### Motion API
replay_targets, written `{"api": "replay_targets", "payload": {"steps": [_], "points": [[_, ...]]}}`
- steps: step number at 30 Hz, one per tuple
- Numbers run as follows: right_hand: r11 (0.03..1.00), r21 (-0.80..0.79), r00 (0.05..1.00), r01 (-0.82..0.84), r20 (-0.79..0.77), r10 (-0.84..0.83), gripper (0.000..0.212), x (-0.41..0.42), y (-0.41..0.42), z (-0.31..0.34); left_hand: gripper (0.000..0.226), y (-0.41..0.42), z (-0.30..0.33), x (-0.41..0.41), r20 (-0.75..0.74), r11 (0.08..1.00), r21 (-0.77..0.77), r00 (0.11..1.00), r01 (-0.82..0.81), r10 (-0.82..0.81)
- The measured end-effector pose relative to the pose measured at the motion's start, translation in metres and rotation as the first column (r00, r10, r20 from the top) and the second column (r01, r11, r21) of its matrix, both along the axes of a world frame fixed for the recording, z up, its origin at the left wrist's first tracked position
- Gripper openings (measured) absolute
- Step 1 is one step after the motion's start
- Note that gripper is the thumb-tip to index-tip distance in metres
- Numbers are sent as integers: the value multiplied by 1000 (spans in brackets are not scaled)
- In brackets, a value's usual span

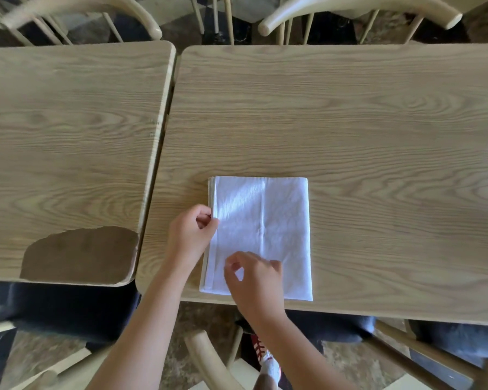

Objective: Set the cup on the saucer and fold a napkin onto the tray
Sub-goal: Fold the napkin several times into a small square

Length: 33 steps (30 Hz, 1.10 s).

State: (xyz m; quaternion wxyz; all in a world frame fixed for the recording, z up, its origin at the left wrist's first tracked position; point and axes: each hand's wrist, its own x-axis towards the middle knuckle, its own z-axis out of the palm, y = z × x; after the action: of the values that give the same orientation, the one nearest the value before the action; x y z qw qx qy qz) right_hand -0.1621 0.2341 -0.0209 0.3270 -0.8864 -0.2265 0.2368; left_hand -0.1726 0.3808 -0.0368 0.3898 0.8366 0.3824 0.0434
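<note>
A white napkin (268, 220), folded into a tall rectangle of several layers, lies flat near the front edge of the right-hand wooden table (350, 122). My left hand (190, 232) pinches the napkin's left edge about halfway along. Over the napkin's lower left part my right hand (254, 280) hovers with thumb and forefinger pinched together; whether they hold cloth I cannot tell. No cup, saucer or tray is in view.
A second wooden table (68, 136) stands to the left across a narrow gap, with a patch of its veneer broken off (79, 254) at the front. Pale wooden chairs (350, 9) stand beyond both tables and near me (206, 361). A red-and-white shoe (265, 356) shows below.
</note>
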Motion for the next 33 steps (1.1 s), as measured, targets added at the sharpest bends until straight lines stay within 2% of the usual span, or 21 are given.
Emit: {"api": "replay_targets", "payload": {"steps": [2, 5, 7, 9, 13, 16, 18, 24, 30, 33], "points": [[995, 31, 985, 93, 143, -97, 13, 13, -14, 1, 8, -2, -2, 0, -19, 995, 93, 999, 29, -27], [946, 1, 910, 323, 276, -311, 34, 48, -39, 0, 6, -1, -2, -1, -33, 987, 156, 999, 35, -31], [895, -27, 885, 444, 167, -434, 41, 71, -54, -1, 7, -1, -1, -1, -19, 988, 153, 1000, 21, -18], [860, -9, 860, 510, -18, -511, 32, 88, -60, -4, 7, 1, 1, 0, -15, 991, 135, 1000, 3, -1], [866, -12, 851, 500, -183, -493, 20, 102, -51, -7, 8, 6, 3, 1, -48, 995, 81, 997, -56, 60], [875, -56, 854, 481, -193, -482, 24, 106, -50, -9, 4, 4, 5, 0, -51, 995, 63, 996, -73, 76], [870, -52, 847, 489, -208, -489, 17, 109, -57, -12, 4, -4, 5, 1, -41, 997, 54, 997, -62, 64], [810, -87, 807, 579, -78, -585, 10, 132, -110, -15, 14, -61, -3, 24, 20, 999, 34, 999, 31, -31], [784, -142, 795, 604, 37, -606, 8, 156, -160, -13, 13, -105, -12, 48, 35, 994, 51, 994, 101, -103], [792, -142, 804, 594, 75, -590, 5, 155, -160, -14, 14, -111, -10, 47, 3, 981, 141, 991, 132, -134]]}}
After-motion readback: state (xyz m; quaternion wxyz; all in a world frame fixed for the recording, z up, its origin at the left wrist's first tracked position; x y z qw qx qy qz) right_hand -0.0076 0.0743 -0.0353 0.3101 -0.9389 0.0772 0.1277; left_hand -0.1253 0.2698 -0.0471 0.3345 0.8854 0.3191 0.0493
